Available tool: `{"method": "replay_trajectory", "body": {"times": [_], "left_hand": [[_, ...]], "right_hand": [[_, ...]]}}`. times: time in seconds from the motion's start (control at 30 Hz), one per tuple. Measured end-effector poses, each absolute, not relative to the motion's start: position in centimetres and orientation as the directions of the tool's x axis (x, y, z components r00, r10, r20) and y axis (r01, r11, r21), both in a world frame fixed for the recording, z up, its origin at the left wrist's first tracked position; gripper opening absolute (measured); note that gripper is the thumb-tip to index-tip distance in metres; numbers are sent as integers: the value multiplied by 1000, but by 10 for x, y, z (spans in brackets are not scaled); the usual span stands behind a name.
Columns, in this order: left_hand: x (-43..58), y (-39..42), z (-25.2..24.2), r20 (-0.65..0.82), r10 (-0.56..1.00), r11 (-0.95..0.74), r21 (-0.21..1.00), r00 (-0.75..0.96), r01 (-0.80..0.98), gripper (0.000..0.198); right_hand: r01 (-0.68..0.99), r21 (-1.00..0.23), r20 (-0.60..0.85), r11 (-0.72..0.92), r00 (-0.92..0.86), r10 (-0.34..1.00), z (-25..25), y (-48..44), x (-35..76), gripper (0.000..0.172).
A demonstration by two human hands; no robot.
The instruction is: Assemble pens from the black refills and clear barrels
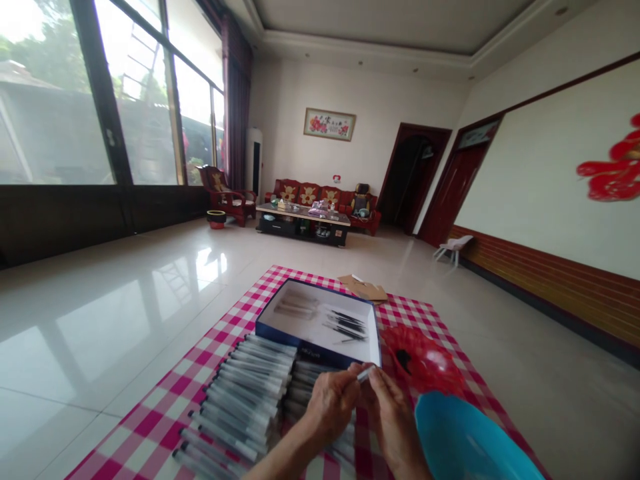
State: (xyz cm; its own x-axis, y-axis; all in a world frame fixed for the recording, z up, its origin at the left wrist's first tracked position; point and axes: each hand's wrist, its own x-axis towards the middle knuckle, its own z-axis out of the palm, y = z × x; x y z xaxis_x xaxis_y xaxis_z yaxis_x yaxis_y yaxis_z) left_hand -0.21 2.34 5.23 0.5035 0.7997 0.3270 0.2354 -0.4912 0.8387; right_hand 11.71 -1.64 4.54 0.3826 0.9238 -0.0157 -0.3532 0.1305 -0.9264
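Head camera, our only view, and the action was all at the near right corner of the open box (300, 328): we had one small, pale, tube-like piece (365, 373) up between both hands! Our left hand (331, 401) was curled, pinching it from the left; our right hand (393, 405) met it from the other side, thumb and fingers drawn in around it. Which fingertips bore the load, we could not tell.

Just left of the hands, a long row of grey pens (245, 393) lay on the checked cloth (150, 427) over the table, with a darker row (304, 393) beside it, partly under our left arm. Thin dark sticks (349, 325) lay in the box; beyond our right hand sat a red dish (433, 363) and, nearer us, a blue bowl (465, 437).

We judged the step in hand as two-handed fitting or parting work on that single piece, though the blur hid the join. To our eye, the next move called for one hand steady, the other working straight along the piece, clear of the box's rim.
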Motion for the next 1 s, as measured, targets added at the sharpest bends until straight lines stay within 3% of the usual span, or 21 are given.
{"method": "replay_trajectory", "body": {"times": [0.17, 0.33, 0.57, 0.73, 1.0], "left_hand": [[0, 17, 44, 477, 771, -637, 601, 423, 483, 30], [0, 14, 42, 563, 694, -707, 410, 449, 577, 24], [-7, 23, 48, 508, 704, -705, 417, 496, 573, 22], [-12, 25, 55, 462, 711, -701, 406, 530, 587, 21], [-24, 30, 60, 438, 674, -735, 309, 595, 604, 24]], "right_hand": [[-446, -888, -98, 115, 426, 899, 44, -14, 109, 29], [-547, -827, -119, 132, 399, 909, 43, -13, 98, 29], [-448, -878, -64, 170, 462, 885, 39, -11, 99, 34], [-475, -852, -9, 221, 435, 900, 43, -14, 104, 35], [-278, -928, 78, 247, 504, 860, 29, -12, 118, 34]]}}
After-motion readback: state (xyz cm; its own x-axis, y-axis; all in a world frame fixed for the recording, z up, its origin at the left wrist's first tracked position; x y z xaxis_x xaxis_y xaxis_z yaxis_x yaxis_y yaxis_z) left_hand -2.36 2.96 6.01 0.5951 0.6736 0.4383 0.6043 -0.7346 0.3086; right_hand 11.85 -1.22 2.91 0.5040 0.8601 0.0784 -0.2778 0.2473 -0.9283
